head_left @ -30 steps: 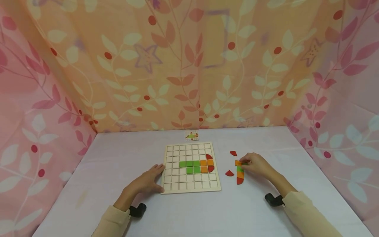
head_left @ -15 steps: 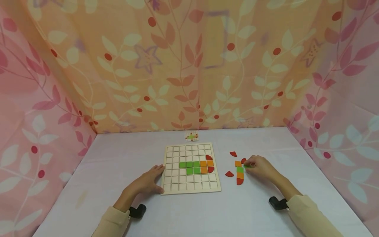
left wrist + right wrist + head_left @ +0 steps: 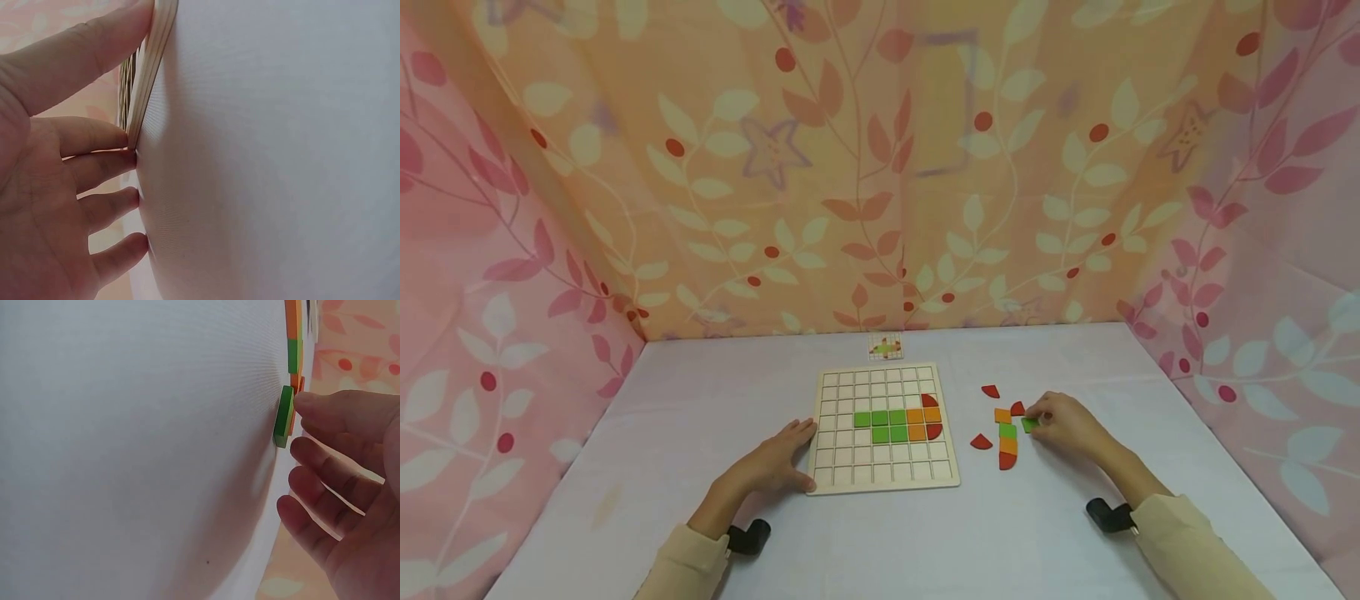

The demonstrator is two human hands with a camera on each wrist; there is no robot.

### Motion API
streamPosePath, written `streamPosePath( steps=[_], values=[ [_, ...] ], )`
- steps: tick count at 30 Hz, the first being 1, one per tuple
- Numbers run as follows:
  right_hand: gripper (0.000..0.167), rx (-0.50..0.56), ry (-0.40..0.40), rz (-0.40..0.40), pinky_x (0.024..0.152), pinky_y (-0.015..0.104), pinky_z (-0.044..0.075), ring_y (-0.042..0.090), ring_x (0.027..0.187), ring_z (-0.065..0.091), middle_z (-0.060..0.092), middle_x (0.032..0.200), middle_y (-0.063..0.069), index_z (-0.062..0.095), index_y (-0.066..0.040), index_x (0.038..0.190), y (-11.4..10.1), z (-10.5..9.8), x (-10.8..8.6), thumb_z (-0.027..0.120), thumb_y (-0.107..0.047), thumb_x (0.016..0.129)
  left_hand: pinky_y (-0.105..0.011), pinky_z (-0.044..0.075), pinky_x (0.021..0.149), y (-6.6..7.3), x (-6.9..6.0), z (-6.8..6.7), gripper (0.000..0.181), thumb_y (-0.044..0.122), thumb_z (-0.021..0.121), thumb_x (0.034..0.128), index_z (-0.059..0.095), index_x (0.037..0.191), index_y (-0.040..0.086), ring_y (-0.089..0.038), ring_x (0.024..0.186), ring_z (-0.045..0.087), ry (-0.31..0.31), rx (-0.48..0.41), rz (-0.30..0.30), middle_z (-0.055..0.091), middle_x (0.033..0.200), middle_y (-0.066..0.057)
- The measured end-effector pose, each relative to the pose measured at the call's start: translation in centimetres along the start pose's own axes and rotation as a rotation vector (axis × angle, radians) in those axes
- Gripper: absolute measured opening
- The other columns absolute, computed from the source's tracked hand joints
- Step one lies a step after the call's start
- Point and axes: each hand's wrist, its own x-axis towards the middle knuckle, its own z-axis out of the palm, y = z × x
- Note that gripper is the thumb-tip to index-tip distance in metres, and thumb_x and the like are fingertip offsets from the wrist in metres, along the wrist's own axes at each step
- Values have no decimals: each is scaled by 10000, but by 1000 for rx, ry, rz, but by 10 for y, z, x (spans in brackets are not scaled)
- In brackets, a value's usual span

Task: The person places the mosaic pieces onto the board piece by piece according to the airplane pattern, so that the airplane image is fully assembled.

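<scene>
A wooden grid board lies mid-table, with several green tiles, orange tiles and red quarter-round tiles in its right half. My left hand rests against the board's left edge, fingers spread and thumb near the front corner; in the left wrist view its fingertips touch the board and the cloth. Right of the board, my right hand holds a green tile by thumb and forefinger, low at the table. The other fingers are loosely bent. The hand hides part of the tile, so its full shape cannot be told.
Left of my right hand lie loose tiles: orange ones, a green one and several red quarter-rounds. A small pattern card lies behind the board. Patterned curtains enclose the white table at the back and sides.
My right hand has drawn the green tile rightward out of the loose tiles, uncovering a red quarter-round. The left hand and the board have stayed in place.
</scene>
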Motion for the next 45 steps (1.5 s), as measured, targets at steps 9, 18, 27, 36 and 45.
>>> streamPosePath(
  steps=[9, 18, 27, 36, 45],
  values=[
    [234, -71, -29, -3, 854, 445, 557, 232, 898, 597, 693, 951, 75, 747, -9, 1023, 0, 2, 4, 757, -69, 797, -615, 217, 1162, -1, -2, 3, 964, 201, 854, 693, 352, 1497, 25, -393, 1493, 190, 3, -14, 4, 291, 1595, -146],
    [221, -94, -36, -13, 852, 452, 553, 229, 885, 594, 693, 930, 64, 753, -5, 1005, 0, 1, 6, 757, -55, 790, -610, 216, 1166, 1, -2, 0, 959, 203, 849, 703, 346, 1501, 30, -389, 1495, 187, -1, 2, 1, 285, 1599, -140],
    [227, -90, -39, -11, 855, 454, 552, 227, 884, 596, 683, 918, 55, 753, -1, 1005, -1, 0, 7, 766, -57, 785, -608, 217, 1166, 0, 0, -1, 969, 205, 854, 696, 345, 1499, 19, -400, 1492, 188, 0, 12, 8, 288, 1595, -156],
    [241, -106, -47, 0, 856, 458, 550, 216, 868, 584, 671, 925, 61, 748, 1, 1019, 0, 0, 7, 764, -57, 786, -605, 221, 1166, 0, 0, 2, 968, 200, 859, 689, 354, 1495, 22, -389, 1493, 197, 9, 1, 8, 304, 1591, -144],
    [250, -67, -45, 10, 821, 432, 554, 207, 853, 560, 676, 959, 84, 737, -1, 1030, -2, -3, 4, 764, -69, 791, -602, 233, 1162, 0, 0, 2, 968, 214, 860, 691, 356, 1496, 27, -383, 1494, 198, 10, 6, 2, 303, 1593, -138]
  ],
)
